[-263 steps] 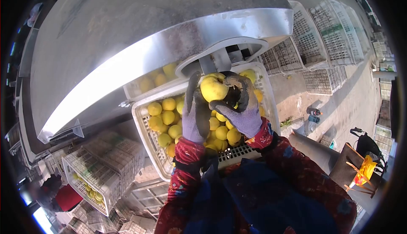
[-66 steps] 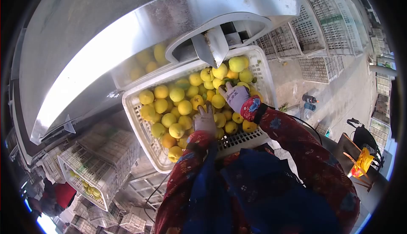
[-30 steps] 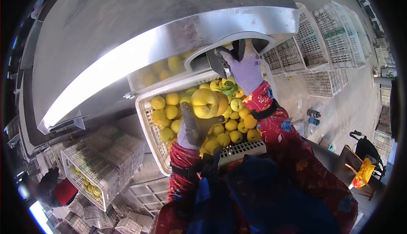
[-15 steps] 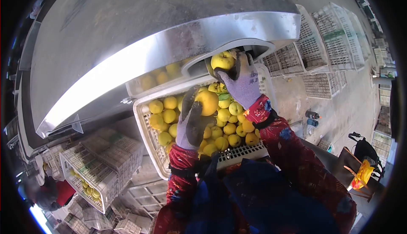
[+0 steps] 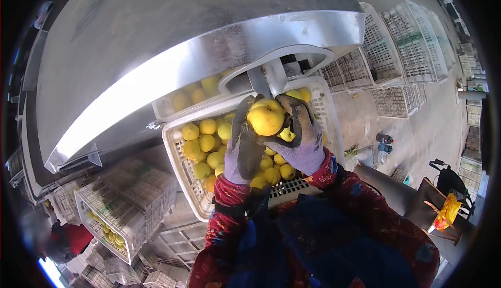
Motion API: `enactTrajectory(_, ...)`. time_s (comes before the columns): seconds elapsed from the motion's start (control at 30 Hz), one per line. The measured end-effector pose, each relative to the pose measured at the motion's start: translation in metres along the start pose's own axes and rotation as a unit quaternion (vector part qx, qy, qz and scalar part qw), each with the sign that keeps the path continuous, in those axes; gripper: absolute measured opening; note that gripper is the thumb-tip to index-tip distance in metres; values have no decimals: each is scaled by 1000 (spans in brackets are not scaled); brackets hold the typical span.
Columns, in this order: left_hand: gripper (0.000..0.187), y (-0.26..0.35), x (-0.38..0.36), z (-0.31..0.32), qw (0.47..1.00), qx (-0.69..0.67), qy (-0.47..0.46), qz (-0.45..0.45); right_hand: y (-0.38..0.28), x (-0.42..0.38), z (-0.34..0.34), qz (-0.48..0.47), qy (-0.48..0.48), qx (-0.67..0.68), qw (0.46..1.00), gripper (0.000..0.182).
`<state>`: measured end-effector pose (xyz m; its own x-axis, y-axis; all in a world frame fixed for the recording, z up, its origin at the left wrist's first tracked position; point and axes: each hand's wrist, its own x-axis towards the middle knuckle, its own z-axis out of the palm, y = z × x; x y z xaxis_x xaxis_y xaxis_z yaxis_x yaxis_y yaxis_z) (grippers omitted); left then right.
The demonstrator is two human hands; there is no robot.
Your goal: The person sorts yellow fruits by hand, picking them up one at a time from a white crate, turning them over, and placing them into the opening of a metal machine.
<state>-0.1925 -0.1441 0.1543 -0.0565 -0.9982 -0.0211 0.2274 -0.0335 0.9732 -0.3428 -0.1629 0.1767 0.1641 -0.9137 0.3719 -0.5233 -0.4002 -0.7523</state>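
Both my hands wear lavender knit gloves with dark, dirty palms and fingers. Over a white plastic crate (image 5: 182, 191) of yellow fruit, they come together around one round yellow apple (image 5: 266, 116) with a dimple facing up. My left hand (image 5: 242, 142) wraps its left side, fingers pointing forward. My right hand (image 5: 302, 134) closes on the right side, fingertips at the apple's edge. Below the right fingers another yellow fruit (image 5: 287, 134) shows in part; I cannot tell whether that hand grips it. Many yellow fruits (image 5: 206, 142) lie in the crate, partly hidden under my hands.
A large metal table (image 5: 209, 6) with a shiny curved edge stands ahead. A grey-rimmed opening (image 5: 276, 74) with metal strips sits under its edge. White crates (image 5: 386, 53) are stacked at right, more crates (image 5: 125, 204) at lower left. A person (image 5: 68, 238) is at far left.
My right hand has drawn back from the opening under the table edge, towards me, and met my left hand. The two hands now close around one apple.
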Motion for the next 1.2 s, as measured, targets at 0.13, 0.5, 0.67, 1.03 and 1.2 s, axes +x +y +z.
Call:
enactTrajectory(0.13,41,3,9,4,997,40,48,-50,11,-6,8,84,45,19,995,76)
enactTrajectory(0.5,39,-63,-6,-45,965,128,77,-215,65,81,51,70,80,-201,974,79)
enactTrajectory(0.67,57,-154,3,-21,835,478,-109,-250,51,61,-12,88,81,49,992,46)
enactTrajectory(1.03,96,-222,34,39,817,436,52,-373,200,-41,45,222,-293,-382,848,61)
enactTrajectory(1.2,89,-230,23,-2,922,207,82,-317,183,-51,26,259,-185,-253,914,81)
